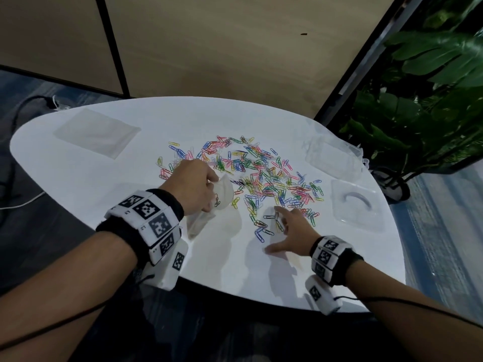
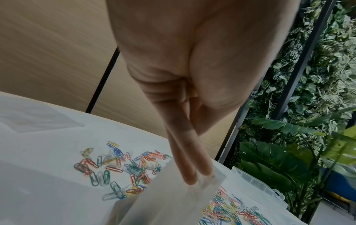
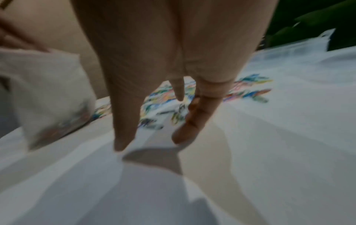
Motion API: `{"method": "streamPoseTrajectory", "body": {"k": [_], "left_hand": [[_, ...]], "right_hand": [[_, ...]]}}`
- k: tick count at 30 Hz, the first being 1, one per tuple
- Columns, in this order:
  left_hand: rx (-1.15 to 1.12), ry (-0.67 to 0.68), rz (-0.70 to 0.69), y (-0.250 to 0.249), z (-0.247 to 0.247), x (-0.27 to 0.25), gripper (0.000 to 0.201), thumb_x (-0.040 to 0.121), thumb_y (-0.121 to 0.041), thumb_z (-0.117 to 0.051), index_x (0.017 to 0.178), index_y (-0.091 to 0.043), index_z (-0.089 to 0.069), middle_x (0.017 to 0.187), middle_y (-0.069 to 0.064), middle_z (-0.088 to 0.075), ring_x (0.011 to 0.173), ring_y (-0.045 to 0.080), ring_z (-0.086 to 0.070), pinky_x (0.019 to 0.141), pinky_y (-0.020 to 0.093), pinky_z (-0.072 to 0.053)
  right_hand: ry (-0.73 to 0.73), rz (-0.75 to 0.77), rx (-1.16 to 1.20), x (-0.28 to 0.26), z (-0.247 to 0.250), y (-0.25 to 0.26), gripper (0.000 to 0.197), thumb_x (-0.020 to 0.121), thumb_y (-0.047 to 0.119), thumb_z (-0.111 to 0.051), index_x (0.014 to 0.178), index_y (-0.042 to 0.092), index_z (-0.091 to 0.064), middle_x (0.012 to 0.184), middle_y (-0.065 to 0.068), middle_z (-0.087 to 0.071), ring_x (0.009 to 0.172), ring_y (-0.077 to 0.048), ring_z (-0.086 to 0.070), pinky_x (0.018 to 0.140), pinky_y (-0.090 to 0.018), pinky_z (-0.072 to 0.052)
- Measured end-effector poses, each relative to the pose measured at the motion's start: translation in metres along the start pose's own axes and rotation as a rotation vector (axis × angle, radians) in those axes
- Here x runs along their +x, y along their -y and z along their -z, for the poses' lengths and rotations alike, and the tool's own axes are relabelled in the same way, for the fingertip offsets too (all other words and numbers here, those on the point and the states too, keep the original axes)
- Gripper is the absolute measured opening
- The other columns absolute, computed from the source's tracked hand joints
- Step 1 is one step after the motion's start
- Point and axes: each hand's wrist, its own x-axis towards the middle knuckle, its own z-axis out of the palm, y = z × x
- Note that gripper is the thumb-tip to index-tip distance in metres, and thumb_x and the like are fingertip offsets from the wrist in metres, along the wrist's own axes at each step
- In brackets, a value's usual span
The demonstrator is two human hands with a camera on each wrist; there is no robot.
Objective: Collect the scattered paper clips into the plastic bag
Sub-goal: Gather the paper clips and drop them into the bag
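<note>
A rounded white table (image 1: 78, 178) carries a spread of coloured wire paper clips (image 1: 261, 173) at its middle. Left of the clips lies a flat clear plastic bag (image 1: 96, 131); right of them, two clear plastic trays (image 1: 358, 205).

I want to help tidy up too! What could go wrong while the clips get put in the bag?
The left hand pinches the plastic bag only at its top edge, so it might sag shut or tip and spill its few clips. The right hand sweeps with spread fingers, so some paper clips may slip between them. Clips near the table edge could get flicked off.
</note>
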Motion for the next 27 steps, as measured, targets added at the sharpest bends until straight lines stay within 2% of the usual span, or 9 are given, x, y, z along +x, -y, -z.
{"method": "streamPoseTrajectory", "body": {"k": [3, 8, 11, 13, 16, 18, 20, 22, 27], "left_hand": [[0.01, -0.006, -0.007, 0.003, 0.0, 0.001, 0.035, 0.098, -0.001, -0.046, 0.128, -0.003, -0.064, 0.091, 0.02, -0.075, 0.063, 0.026, -0.076, 0.075, 0.034, -0.064], [-0.015, 0.026, 0.032, 0.008, 0.0, 0.001, 0.033, 0.098, 0.002, -0.05, 0.128, -0.001, -0.063, 0.11, 0.022, -0.07, 0.059, 0.021, -0.074, 0.069, 0.036, -0.065], [-0.027, 0.03, 0.037, 0.009, 0.002, 0.001, 0.033, 0.097, 0.003, -0.05, 0.128, -0.001, -0.063, 0.113, 0.025, -0.069, 0.061, 0.023, -0.074, 0.069, 0.039, -0.065], [-0.032, 0.037, 0.034, 0.01, 0.004, 0.001, 0.033, 0.098, 0.003, -0.05, 0.128, 0.0, -0.062, 0.11, 0.026, -0.07, 0.062, 0.025, -0.075, 0.071, 0.04, -0.065], [-0.032, 0.039, 0.033, 0.011, 0.006, 0.001, 0.033, 0.098, 0.002, -0.049, 0.129, 0.0, -0.062, 0.109, 0.027, -0.071, 0.065, 0.027, -0.076, 0.072, 0.042, -0.064], [-0.031, 0.045, 0.036, 0.011, 0.006, 0.0, 0.034, 0.098, 0.003, -0.049, 0.129, 0.0, -0.062, 0.104, 0.026, -0.072, 0.063, 0.026, -0.075, 0.071, 0.038, -0.064], [-0.03, 0.052, 0.035, 0.011, 0.006, -0.002, 0.033, 0.098, 0.002, -0.048, 0.129, -0.001, -0.062, 0.095, 0.023, -0.073, 0.06, 0.022, -0.074, 0.066, 0.033, -0.064], [-0.023, 0.062, 0.035, 0.01, 0.006, -0.003, 0.034, 0.099, 0.002, -0.047, 0.128, -0.002, -0.062, 0.092, 0.021, -0.071, 0.057, 0.02, -0.073, 0.064, 0.03, -0.063], [-0.014, 0.091, 0.03, 0.007, 0.004, -0.005, 0.034, 0.098, 0.003, -0.045, 0.129, 0.0, -0.061, 0.089, 0.023, -0.071, 0.069, 0.034, -0.076, 0.074, 0.043, -0.064]], "right_hand": [[-0.097, 0.056, 0.035, 0.009, -0.018, 0.019, 0.102, 0.062, 0.041, -0.089, 0.146, 0.02, -0.035, 0.121, -0.01, -0.045, 0.098, -0.021, -0.051, 0.093, -0.031, -0.046], [-0.225, -0.01, 0.156, 0.041, -0.023, 0.043, 0.068, 0.072, 0.023, -0.082, 0.133, 0.02, -0.051, 0.125, -0.013, -0.043, 0.089, -0.029, -0.06, 0.083, -0.027, -0.05], [-0.285, 0.026, 0.118, 0.055, -0.016, 0.056, 0.064, 0.079, 0.008, -0.075, 0.136, 0.02, -0.047, 0.137, -0.015, -0.034, 0.093, -0.03, -0.062, 0.083, -0.029, -0.052], [-0.263, 0.064, -0.037, 0.062, -0.011, 0.065, 0.072, 0.082, -0.004, -0.063, 0.143, 0.026, -0.039, 0.152, -0.017, -0.022, 0.106, -0.033, -0.06, 0.081, -0.029, -0.051], [-0.145, 0.125, -0.348, 0.07, -0.01, 0.077, 0.078, 0.086, -0.009, -0.051, 0.149, 0.031, -0.028, 0.16, -0.015, -0.01, 0.123, -0.043, -0.048, 0.09, -0.043, -0.052], [-0.128, 0.158, -0.423, 0.074, -0.012, 0.082, 0.063, 0.089, -0.006, -0.049, 0.143, 0.024, -0.039, 0.15, -0.018, -0.031, 0.122, -0.042, -0.048, 0.093, -0.045, -0.049], [-0.194, 0.214, -0.422, 0.076, -0.014, 0.084, 0.04, 0.09, -0.002, -0.049, 0.127, 0.014, -0.057, 0.124, -0.016, -0.053, 0.109, -0.035, -0.056, 0.085, -0.04, -0.05], [-0.257, 0.243, -0.41, 0.076, -0.015, 0.083, 0.027, 0.09, -0.003, -0.051, 0.11, 0.008, -0.066, 0.106, -0.013, -0.06, 0.096, -0.031, -0.059, 0.077, -0.036, -0.051], [-0.297, 0.189, -0.227, 0.076, -0.009, 0.072, 0.017, 0.089, 0.003, -0.059, 0.093, 0.007, -0.075, 0.096, -0.012, -0.068, 0.086, -0.028, -0.065, 0.073, -0.029, -0.051]]}}
